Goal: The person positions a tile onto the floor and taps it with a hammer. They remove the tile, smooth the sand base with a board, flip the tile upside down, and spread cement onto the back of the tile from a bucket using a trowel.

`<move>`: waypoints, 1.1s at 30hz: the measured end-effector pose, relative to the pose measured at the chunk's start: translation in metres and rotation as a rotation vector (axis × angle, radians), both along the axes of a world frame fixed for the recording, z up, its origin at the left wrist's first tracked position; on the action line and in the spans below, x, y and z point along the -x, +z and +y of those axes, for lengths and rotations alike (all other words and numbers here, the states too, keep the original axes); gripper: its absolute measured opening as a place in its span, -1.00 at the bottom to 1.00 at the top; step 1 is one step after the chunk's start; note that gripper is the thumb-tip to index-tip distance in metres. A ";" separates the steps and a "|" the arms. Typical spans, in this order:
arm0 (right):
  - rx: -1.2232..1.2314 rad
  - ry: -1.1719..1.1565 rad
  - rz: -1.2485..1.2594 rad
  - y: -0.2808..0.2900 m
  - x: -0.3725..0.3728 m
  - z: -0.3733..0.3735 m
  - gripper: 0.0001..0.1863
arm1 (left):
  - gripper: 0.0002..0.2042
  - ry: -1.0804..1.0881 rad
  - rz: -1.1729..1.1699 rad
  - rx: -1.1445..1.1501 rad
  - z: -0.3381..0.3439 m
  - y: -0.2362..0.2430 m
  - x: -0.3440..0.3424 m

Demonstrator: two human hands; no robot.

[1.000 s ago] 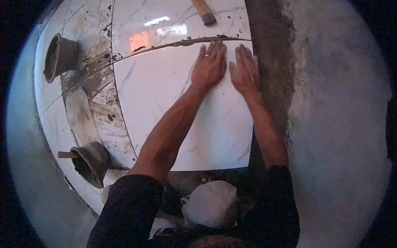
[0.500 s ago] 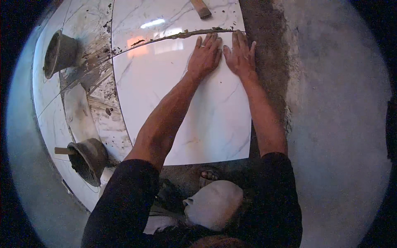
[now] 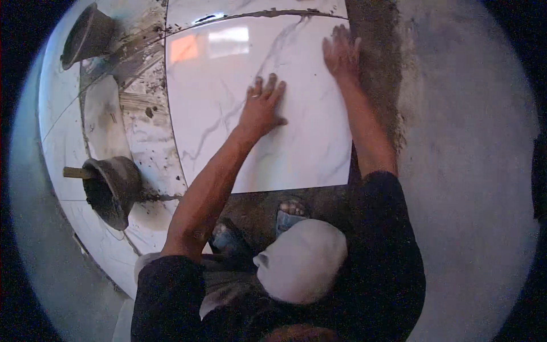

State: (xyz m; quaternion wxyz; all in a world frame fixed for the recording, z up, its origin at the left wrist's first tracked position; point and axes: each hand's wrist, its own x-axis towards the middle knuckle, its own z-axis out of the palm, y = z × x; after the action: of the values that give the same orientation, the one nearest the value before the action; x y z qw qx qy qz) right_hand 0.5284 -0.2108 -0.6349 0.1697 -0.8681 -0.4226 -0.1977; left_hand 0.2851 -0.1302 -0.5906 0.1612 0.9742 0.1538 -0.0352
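Note:
A large glossy white tile with grey marble veins lies in front of me. My left hand rests on its middle, fingers spread and empty. Near the tile's far right corner is my right hand, a little blurred, its fingers stretched out with nothing in them. Along the far edge runs a mortar-smeared joint, and beyond it another white tile shows in part.
To the left, on dirty tiles, are two mortar-caked buckets: one far, one near with a wooden handle sticking out. Bare dark ground borders the tile's right side, then grey concrete. My sandalled foot is by the near edge.
My left hand has slid back from the far edge to the tile's middle, its fingers spreading. My right hand stays near the far right corner. The view has shifted, and the wooden-handled tool is out of sight.

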 end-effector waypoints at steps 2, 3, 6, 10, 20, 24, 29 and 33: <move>0.016 0.075 0.083 -0.004 0.035 -0.018 -0.43 | -0.11 0.038 0.000 0.030 0.003 -0.004 0.018; 0.035 0.074 0.095 -0.007 0.060 -0.032 -0.43 | -0.11 0.038 0.012 0.049 0.007 -0.008 0.024; 0.173 0.187 0.226 -0.005 0.128 -0.093 -0.37 | -0.10 0.043 -0.085 -0.020 0.013 -0.007 0.022; 0.426 0.176 0.329 0.019 0.187 -0.167 -0.34 | -0.11 -0.040 -0.099 -0.012 0.020 -0.022 0.018; 0.383 0.055 0.210 -0.003 0.198 -0.175 -0.31 | -0.21 -0.115 -0.016 -0.085 0.037 -0.021 0.041; 0.255 0.088 0.213 -0.029 0.194 -0.177 -0.34 | -0.36 -0.070 0.092 0.195 0.055 -0.002 0.091; 0.323 0.048 0.146 -0.030 0.202 -0.185 -0.40 | -0.30 0.069 -0.038 -0.014 0.087 -0.010 0.236; 0.312 0.099 0.150 -0.061 0.227 -0.175 -0.40 | -0.13 0.087 0.209 -0.054 0.074 -0.026 0.363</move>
State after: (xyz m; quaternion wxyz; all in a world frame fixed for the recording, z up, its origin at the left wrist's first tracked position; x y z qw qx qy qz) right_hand 0.3016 -0.3861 -0.6957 0.0737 -0.8743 -0.4766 -0.0557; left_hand -0.0777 -0.0562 -0.6164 0.1191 0.9616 0.2130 -0.1255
